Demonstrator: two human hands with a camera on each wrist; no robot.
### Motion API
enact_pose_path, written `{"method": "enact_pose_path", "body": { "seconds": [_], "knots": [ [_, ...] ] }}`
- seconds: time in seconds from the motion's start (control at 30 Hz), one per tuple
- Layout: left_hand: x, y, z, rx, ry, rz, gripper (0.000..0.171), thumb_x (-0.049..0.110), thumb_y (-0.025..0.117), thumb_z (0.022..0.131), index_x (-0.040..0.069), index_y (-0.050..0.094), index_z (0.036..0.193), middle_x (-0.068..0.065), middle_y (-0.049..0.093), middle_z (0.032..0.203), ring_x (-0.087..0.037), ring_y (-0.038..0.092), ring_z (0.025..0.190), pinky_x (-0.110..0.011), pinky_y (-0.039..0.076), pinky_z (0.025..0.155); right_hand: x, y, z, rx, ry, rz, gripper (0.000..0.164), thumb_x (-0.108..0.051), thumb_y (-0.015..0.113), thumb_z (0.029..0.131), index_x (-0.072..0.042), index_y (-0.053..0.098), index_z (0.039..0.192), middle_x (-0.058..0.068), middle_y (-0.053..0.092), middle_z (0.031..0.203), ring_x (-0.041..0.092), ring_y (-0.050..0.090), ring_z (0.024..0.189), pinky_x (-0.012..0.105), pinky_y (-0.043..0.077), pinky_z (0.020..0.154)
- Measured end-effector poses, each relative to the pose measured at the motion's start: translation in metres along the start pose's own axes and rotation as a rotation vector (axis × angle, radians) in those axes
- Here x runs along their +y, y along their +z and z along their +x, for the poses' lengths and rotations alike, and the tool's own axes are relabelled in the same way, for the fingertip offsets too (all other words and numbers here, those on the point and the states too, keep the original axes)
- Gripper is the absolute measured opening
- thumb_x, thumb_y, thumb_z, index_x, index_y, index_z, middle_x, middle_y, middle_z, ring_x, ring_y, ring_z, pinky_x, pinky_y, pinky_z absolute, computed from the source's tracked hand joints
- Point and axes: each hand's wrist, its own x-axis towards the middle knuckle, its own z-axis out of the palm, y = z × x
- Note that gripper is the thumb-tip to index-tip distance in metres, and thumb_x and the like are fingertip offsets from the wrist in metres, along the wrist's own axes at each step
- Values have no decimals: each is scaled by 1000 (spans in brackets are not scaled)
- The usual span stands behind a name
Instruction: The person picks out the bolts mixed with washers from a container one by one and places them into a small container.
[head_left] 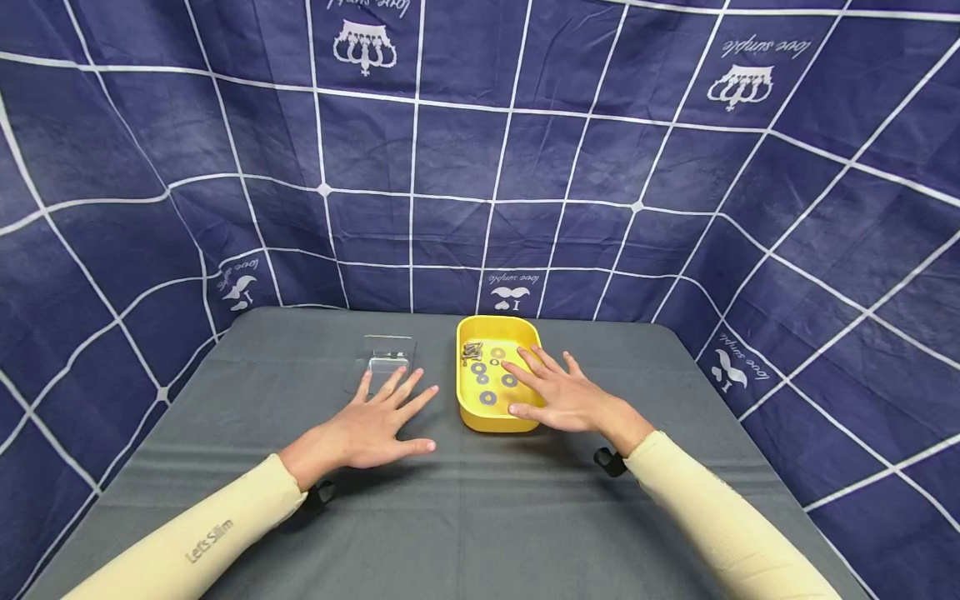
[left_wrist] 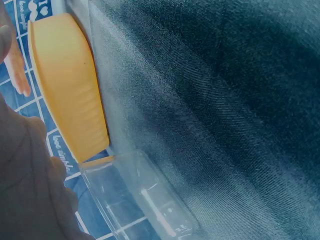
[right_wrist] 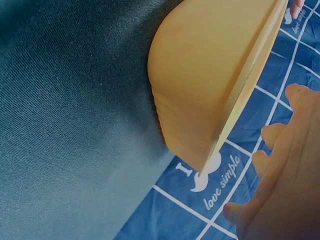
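Observation:
My left hand (head_left: 372,425) is held palm down with its fingers spread, just in front of a clear plastic box (head_left: 387,364). Its fingertips overlap the box's near edge in the head view, and it holds nothing. Over the right side of a yellow tray (head_left: 498,422) hovers my right hand (head_left: 564,394), fingers spread, gripping nothing. Inside the tray lie several flat grey washers (head_left: 487,398), a tan washer (head_left: 498,353) and a small pile of metal screws (head_left: 472,352). In the left wrist view the clear box (left_wrist: 145,200) stands near the yellow tray (left_wrist: 70,85).
A grey cloth covers the table (head_left: 465,517). Behind and beside it hangs a navy curtain (head_left: 465,150) with white grid lines. Dark wrist straps (head_left: 609,462) show beneath the cream sleeves (head_left: 202,533).

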Motion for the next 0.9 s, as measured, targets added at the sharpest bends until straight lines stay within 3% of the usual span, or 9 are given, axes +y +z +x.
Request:
{"method": "enact_pose_path", "body": {
  "seconds": [0.17, 0.33, 0.47, 0.67, 0.9],
  "knots": [
    [2, -2, 5, 39, 16, -22, 84, 74, 43, 93, 29, 24, 161, -6, 11, 170, -33, 6, 157, -70, 1, 117, 1, 0, 1, 34, -9, -6, 76, -74, 39, 95, -38, 23, 160, 3, 18, 169, 28, 13, 156, 68, 13, 118],
    [7, -7, 18, 105, 14, -75, 86, 79, 32, 93, 27, 23, 162, -9, 12, 170, -32, 7, 157, -62, 13, 121, 2, -2, 9, 186, -16, -5, 67, -64, 53, 94, -34, 43, 153, -1, 50, 153, 24, 47, 140, 54, 39, 109],
    [11, -11, 34, 186, -14, -180, 79, 65, 44, 98, 16, 32, 159, -16, 26, 165, -35, 19, 154, -56, 25, 120, 2, -5, 15, 251, 26, 63, 59, -63, 54, 95, -29, 58, 143, 1, 63, 137, 24, 60, 123, 49, 50, 98],
    [19, -14, 58, 328, -71, -254, 61, 37, 61, 96, 2, 50, 145, -18, 52, 148, -33, 47, 140, -50, 38, 114, 4, -6, 24, 297, 36, 196, 52, -56, 58, 96, -21, 65, 135, 1, 70, 123, 22, 69, 105, 42, 55, 87],
    [24, -14, 85, 347, -176, -307, 61, 34, 59, 92, 0, 51, 142, -18, 58, 138, -34, 58, 127, -49, 46, 106, 4, -6, 36, 311, 2, 280, 48, -50, 60, 97, -17, 68, 130, 0, 72, 119, 17, 69, 97, 32, 56, 80]
  ]
}}
